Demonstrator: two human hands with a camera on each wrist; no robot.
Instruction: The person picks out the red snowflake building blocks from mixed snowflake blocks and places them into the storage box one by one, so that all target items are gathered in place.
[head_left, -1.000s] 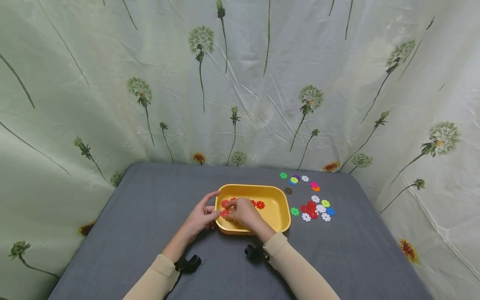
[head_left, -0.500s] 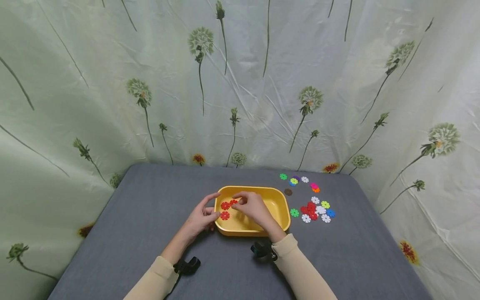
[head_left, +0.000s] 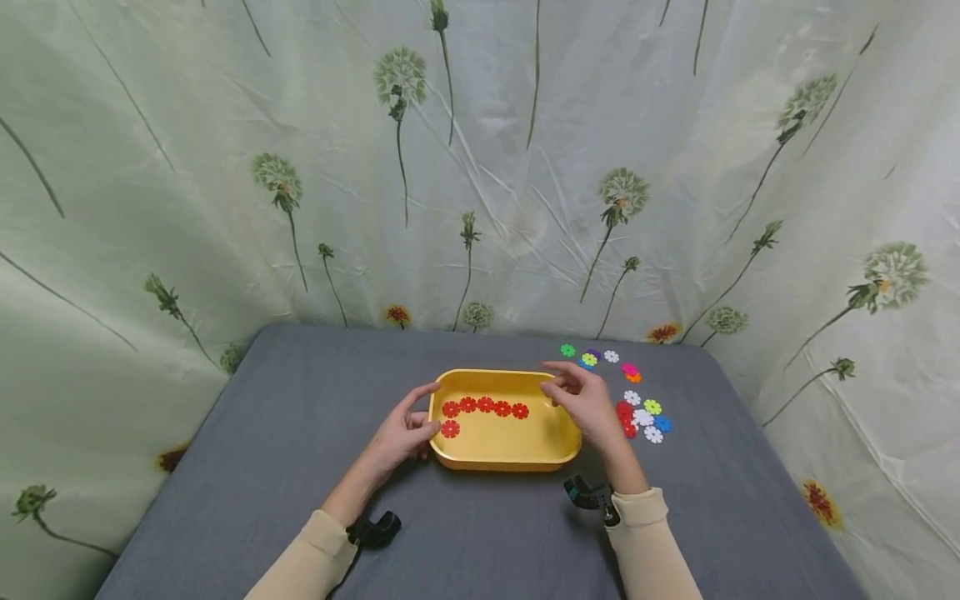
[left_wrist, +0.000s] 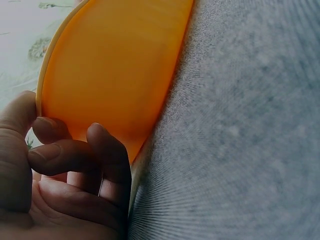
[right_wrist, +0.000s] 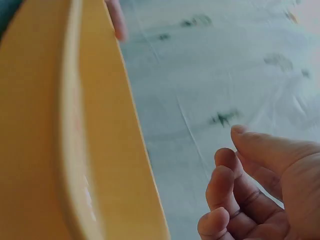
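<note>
A yellow plastic tray point(head_left: 517, 450) sits on the grey-covered table. My left hand point(head_left: 402, 432) grips its left end, thumb at the rim and fingers bent against the outer wall, as the left wrist view shows with the orange-lit wall point(left_wrist: 110, 75). Inside lie red snowflake discs: several form a wavy row with a middle disc point(head_left: 486, 405), and one disc point(head_left: 450, 429) sits below its left end. My right hand point(head_left: 588, 404) hovers over the tray's right end. In the right wrist view its loosely bent fingers point(right_wrist: 220, 187) hold nothing, beside the tray wall point(right_wrist: 115, 125).
Right of the tray lies a loose group of discs, among them red point(head_left: 626, 412), white point(head_left: 642, 418), yellow-green point(head_left: 652, 407) and blue point(head_left: 662, 424). Farther back are green point(head_left: 567, 350) and pink point(head_left: 629, 369) discs. A flower-print curtain point(head_left: 510, 183) hangs behind the table.
My right hand has moved right, from above the red discs to the tray's right end, uncovering the row. My left hand keeps its place on the tray.
</note>
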